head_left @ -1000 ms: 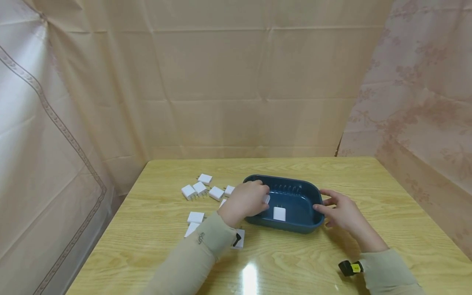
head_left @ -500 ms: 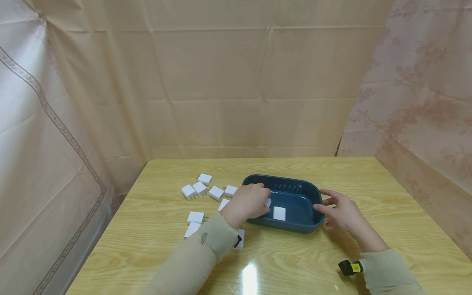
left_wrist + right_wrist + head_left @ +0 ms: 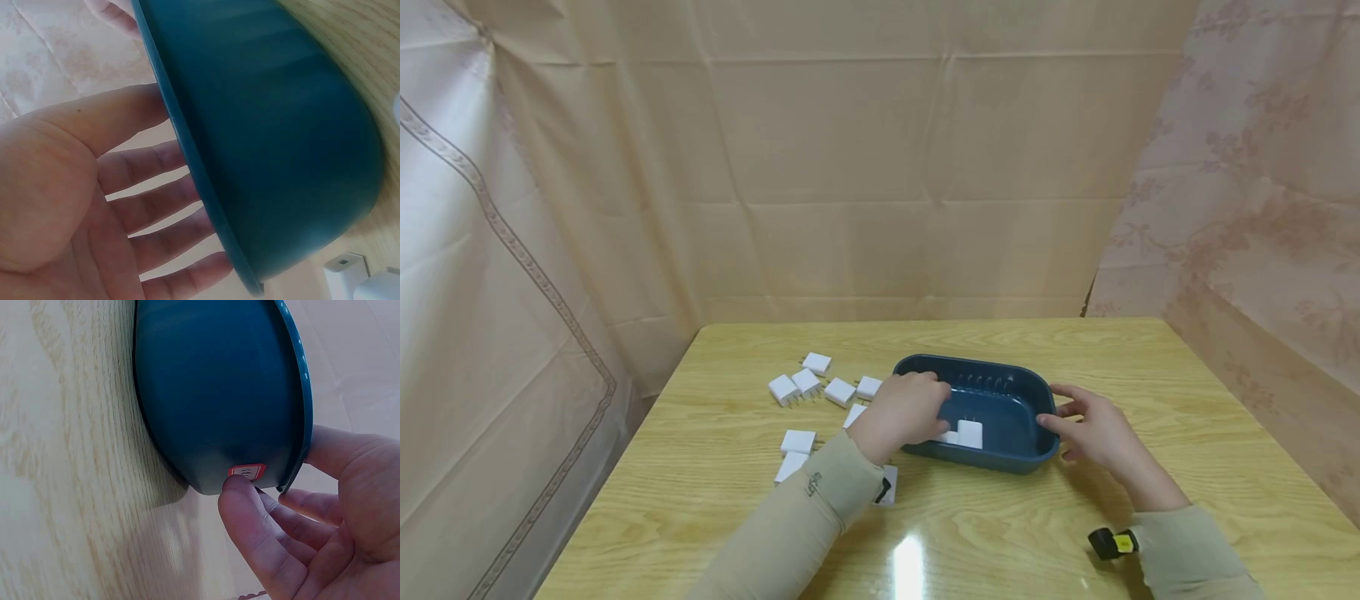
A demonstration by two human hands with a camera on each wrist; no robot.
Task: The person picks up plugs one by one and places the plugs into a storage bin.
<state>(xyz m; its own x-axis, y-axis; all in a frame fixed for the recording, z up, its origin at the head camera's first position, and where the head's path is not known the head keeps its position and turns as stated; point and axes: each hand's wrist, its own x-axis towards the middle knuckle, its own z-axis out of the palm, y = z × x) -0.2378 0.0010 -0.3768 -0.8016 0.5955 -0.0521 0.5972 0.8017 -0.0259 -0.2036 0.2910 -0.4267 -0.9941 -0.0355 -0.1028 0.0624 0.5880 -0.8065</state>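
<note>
A: Where are the white square plastic plug adapters (image 3: 839,392) vs. the hands?
B: Most are scattered L of the dark-blue oblong plastic tray (image 3: 1000,460), nearer the L hand (image 3: 906,408) than the R hand (image 3: 1093,429). Two are seen inside, side by side nr. the front wall, one partly hidden by the L hand.
A: Grip?
B: L: can't be told, fingertips hidden past the rim. R: tray's right end is pinched, thumb inside, fingers outside.
A: Long axis?
B: Tray's laid approx. L–R, btwn. both hands.
A: Surface, room?
B: Glossy yellowish wood-grain tabletop (image 3: 1037,533); beige cloth (image 3: 850,167) is hung behind.
</note>
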